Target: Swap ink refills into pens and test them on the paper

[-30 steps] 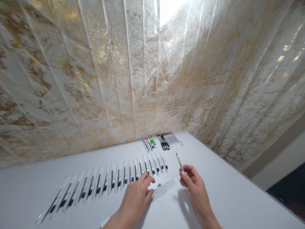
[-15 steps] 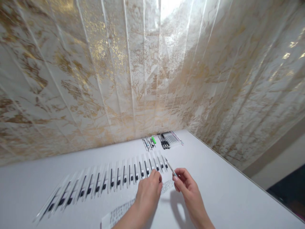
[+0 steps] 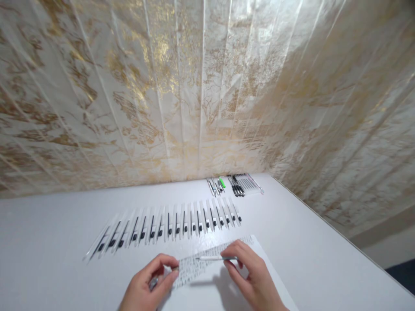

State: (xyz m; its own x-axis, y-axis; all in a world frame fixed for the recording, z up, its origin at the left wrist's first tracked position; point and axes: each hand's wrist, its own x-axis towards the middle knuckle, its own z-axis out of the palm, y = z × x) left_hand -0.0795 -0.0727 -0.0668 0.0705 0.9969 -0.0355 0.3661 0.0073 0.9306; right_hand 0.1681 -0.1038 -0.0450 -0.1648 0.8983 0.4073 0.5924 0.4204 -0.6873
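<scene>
My right hand (image 3: 249, 272) pinches a slim pen (image 3: 212, 258) with a pale barrel, held almost level above a white sheet of handwritten paper (image 3: 194, 268). The pen's dark narrow tip points left. My left hand (image 3: 152, 280) has its thumb and forefinger closed on something small and dark at their tips, too small to name. A greyish piece (image 3: 153, 283) shows inside its curled fingers. Beyond both hands runs a slanting row of clear pen barrels (image 3: 177, 222), each grouped with a thin dark refill and a small black piece.
At the back of the table (image 3: 58, 229) lie several dark pens (image 3: 238, 190) beside a pack of slim pens (image 3: 251, 183). A bright green item (image 3: 222, 182) sits left of them with a few small tools. A gold-patterned curtain (image 3: 181, 108) hangs behind.
The view has shifted. My left hand has moved left, away from the row, showing more of the paper. My right hand has brought the pen from a steep tilt to nearly level over the paper.
</scene>
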